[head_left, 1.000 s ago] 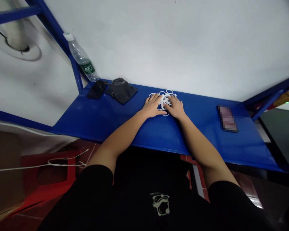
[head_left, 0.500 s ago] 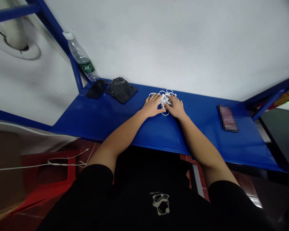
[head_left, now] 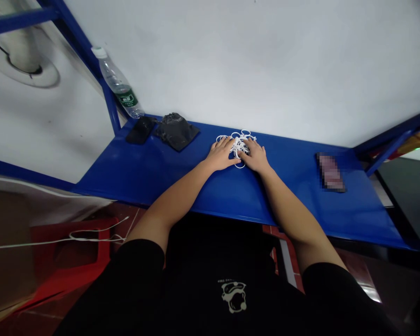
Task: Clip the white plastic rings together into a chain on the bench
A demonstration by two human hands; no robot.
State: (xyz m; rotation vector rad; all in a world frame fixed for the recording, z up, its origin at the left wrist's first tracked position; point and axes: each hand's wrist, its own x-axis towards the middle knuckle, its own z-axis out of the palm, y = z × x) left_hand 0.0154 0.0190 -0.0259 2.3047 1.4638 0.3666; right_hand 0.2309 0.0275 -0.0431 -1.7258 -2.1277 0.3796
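A small heap of white rings or loops [head_left: 239, 143] lies on the blue shelf [head_left: 154, 172] near the white wall. My left hand [head_left: 221, 154] rests on the heap's left side, fingers stretched forward and lying flat. On the heap's right side lies my right hand [head_left: 256, 156], also palm down with its fingers flat. The two hands frame the heap, thumbs nearly meeting at its near edge. Part of the heap is hidden beneath my fingers.
At the shelf's left end stand a clear water bottle [head_left: 118, 83], a black phone [head_left: 140, 129] and a crumpled black pouch [head_left: 176, 131]. Another phone [head_left: 330, 172] lies at the right. Blue frame bars rise at both ends. A red stool [head_left: 73, 254] with a white cable sits below left.
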